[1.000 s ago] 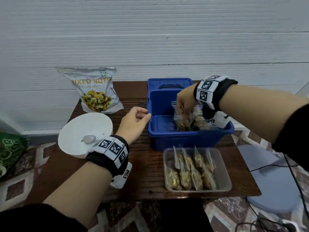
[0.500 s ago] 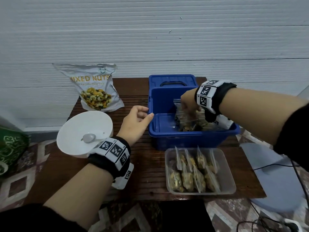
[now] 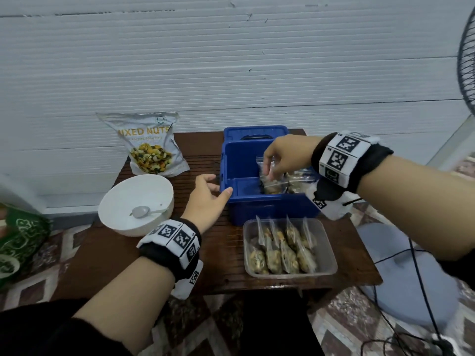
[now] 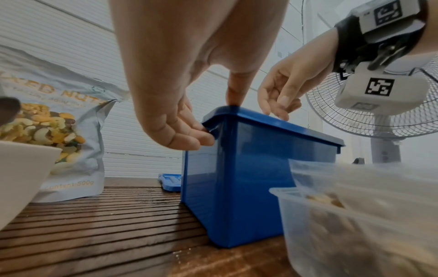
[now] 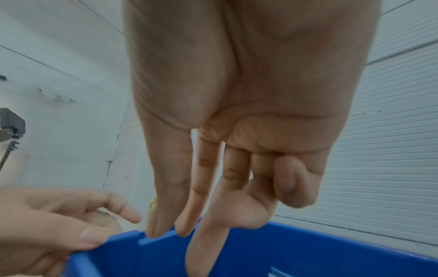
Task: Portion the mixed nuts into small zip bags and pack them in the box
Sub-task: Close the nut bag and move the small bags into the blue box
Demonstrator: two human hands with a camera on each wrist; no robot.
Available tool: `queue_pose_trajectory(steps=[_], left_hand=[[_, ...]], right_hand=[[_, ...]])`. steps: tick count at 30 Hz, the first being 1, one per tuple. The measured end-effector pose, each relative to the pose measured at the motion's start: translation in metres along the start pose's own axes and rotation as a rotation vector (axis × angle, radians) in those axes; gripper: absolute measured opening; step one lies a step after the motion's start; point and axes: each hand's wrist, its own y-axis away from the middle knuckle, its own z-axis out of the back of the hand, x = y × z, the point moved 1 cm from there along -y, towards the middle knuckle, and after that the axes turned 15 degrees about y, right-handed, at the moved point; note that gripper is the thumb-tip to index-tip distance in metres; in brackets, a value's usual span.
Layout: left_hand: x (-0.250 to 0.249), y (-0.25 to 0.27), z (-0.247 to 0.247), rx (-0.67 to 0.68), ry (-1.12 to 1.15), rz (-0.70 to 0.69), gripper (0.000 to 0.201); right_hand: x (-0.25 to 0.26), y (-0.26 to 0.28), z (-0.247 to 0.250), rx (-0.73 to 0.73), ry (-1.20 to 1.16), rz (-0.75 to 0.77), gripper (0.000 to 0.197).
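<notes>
The blue box [image 3: 270, 209] stands open at the middle of the wooden table. My right hand [image 3: 269, 164] reaches into it from above and pinches the top of a small zip bag [image 3: 272, 182] of nuts, which stands upright beside other filled bags [image 3: 299, 179] at the box's right. My left hand [image 3: 218, 188] grips the box's front-left corner, thumb on the rim and fingers curled against the outer side, as the left wrist view shows on the box [image 4: 249, 178]. In the right wrist view the bag is hidden behind my fingers [image 5: 182, 221].
A clear plastic container [image 3: 331, 258] with several filled zip bags sits in front of the box. The mixed nuts pouch [image 3: 149, 147] leans on the wall at the back left, near a white bowl [image 3: 154, 186] holding a spoon [image 3: 140, 211]. The blue lid [image 3: 254, 132] lies behind the box. A fan base [image 3: 401, 278] stands right of the table.
My right hand has lowered the zip bag deeper into the box beside the other bags. My left hand has closed onto the box's front-left corner.
</notes>
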Motion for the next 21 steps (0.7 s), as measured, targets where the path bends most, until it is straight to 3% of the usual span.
queue_pose_trajectory(steps=[5,12,21], left_hand=[[-0.001,0.037,-0.006,0.0,-0.046,0.042,0.052],[0.012,0.075,-0.019,0.233,-0.329,0.27,0.03],[-0.007,0.075,-0.018,0.358,-0.311,0.034,0.016]], right_hand=[[0.019,0.036,-0.026,-0.024,-0.1,0.032,0.011],[0.04,0.062,-0.079,-0.034,-0.186,0.055,0.013],[0.048,0.062,-0.095,-0.152,-0.246,0.062,0.023]])
